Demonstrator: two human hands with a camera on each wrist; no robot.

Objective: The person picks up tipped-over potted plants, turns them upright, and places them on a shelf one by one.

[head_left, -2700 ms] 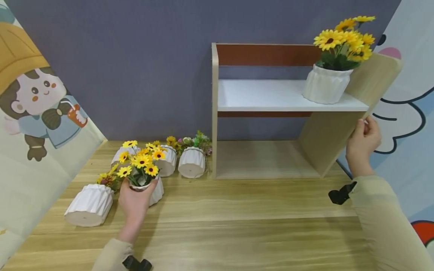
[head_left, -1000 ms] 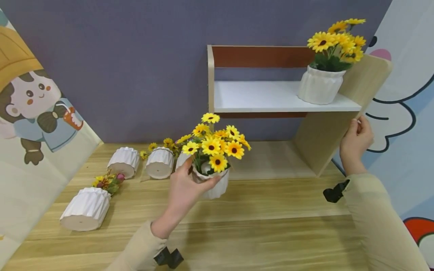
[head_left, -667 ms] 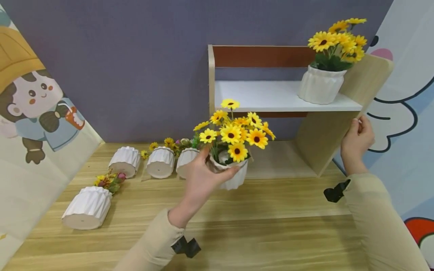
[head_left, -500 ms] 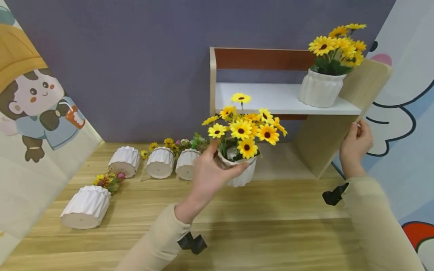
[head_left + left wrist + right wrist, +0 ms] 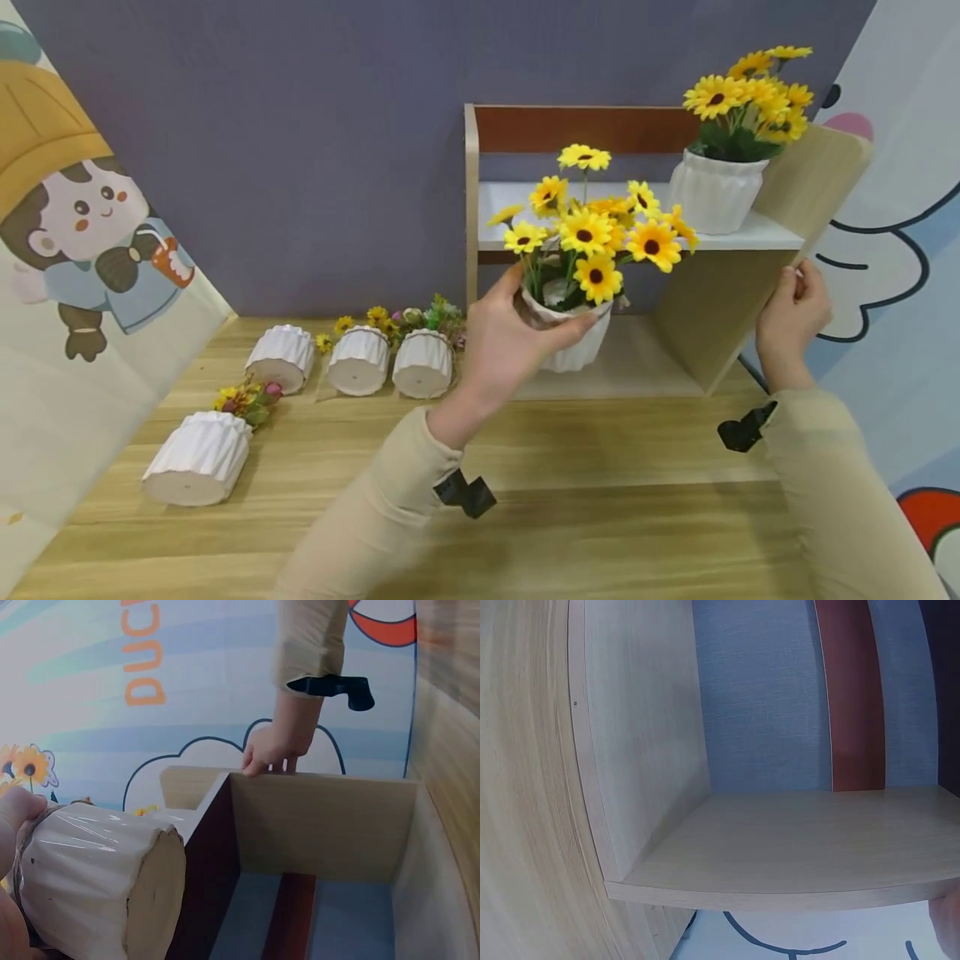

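Observation:
My left hand grips the rim of a white ceramic flowerpot with yellow artificial sunflowers. It is held up in front of the small wooden bookshelf, its blooms overlapping the white upper shelf. The left wrist view shows the pot's fluted side and flat base. With curled fingers, my right hand holds the front edge of the bookshelf's right side panel; only a bit of that hand shows in the right wrist view. A matching sunflower pot stands upright at the upper shelf's right end.
Several white pots lie on their sides at the left of the wooden table: one nearer pot and a row at the back, including a pot beside the bookshelf. A grey partition stands behind.
My left hand has carried the sunflower pot up and rightward, from among the lying pots at the left to in front of the bookshelf. My right hand stays on the side panel.

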